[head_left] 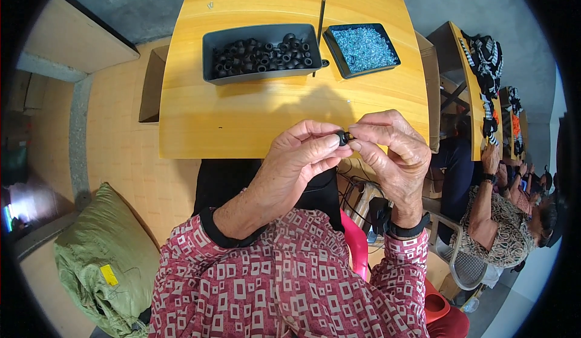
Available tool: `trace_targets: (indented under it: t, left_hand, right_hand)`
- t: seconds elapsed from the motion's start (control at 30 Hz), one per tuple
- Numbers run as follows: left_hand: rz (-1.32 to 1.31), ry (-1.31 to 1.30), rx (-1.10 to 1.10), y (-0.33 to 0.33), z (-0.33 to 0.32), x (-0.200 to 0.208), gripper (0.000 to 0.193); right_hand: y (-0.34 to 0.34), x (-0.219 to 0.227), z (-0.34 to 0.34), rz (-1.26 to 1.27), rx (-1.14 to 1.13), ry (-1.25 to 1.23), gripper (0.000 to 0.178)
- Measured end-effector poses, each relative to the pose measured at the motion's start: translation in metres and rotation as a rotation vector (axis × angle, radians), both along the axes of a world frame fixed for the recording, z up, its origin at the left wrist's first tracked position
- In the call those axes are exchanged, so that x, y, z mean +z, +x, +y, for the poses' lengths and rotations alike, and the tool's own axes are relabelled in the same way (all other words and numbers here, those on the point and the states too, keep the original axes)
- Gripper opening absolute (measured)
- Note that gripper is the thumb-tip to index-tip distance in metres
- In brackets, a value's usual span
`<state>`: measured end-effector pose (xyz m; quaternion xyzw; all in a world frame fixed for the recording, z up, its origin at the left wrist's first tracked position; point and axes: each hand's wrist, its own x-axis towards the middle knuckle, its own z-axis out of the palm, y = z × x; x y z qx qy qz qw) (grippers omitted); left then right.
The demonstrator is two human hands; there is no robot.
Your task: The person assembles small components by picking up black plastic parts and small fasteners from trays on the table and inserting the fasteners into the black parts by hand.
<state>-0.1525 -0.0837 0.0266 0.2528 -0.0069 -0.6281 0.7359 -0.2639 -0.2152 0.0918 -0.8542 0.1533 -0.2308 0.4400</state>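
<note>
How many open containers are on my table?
2: a grey bin of black pieces, left, and a smaller dark tray of bluish bits, right. More could be where the table runs out of view.

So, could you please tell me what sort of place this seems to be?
Probably a small assembly workshop: a bin of black parts, a tray of small bluish pieces, and other people at tables to the right.

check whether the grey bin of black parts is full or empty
Neither: partly filled. Black parts lie heaped inside the grey bin, yet bare inner wall shows above them along the far side.
</note>
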Motion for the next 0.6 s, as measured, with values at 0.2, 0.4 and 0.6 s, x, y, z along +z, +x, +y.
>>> trace_targets:
  t: [0.2, 0.4, 0.6]
  left_hand:
    - [-0.044, 0.003, 0.012, -0.001, 0.0, -0.001, 0.017]
    - [-0.038, 0.019, 0.026, -0.002, -0.001, -0.002, 0.016]
    - [0.07, -0.017, 0.019, -0.002, 0.0, -0.01, 0.011]
  right_hand:
    - [0.0, 0.001, 0.002, 0.02, 0.025, -0.013, 0.021]
    - [-0.003, -0.01, 0.007, -0.004, -0.016, -0.113, 0.024]
    - [-0.007, -0.035, 0.018, -0.114, -0.071, -0.094, 0.04]
